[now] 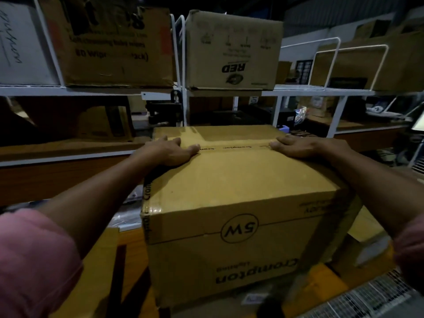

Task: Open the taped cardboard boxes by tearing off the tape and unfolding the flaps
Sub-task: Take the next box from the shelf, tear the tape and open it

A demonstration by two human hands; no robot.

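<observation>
Both hands are flat on top of the cardboard box (241,180), which stands in the middle, close to the person, on flattened cardboard (98,271). The left hand (171,151) presses near the lid's far left edge, fingers straight, gripping nothing; the right hand (300,146) lies at the far right edge, fingers stretched along the tape (234,148) over the centre seam. The tape reads "Crompton"; the near face shows "5W" and "Crompton" upside down. White shelves (91,90) behind carry a box marked "RED" (234,51).
</observation>
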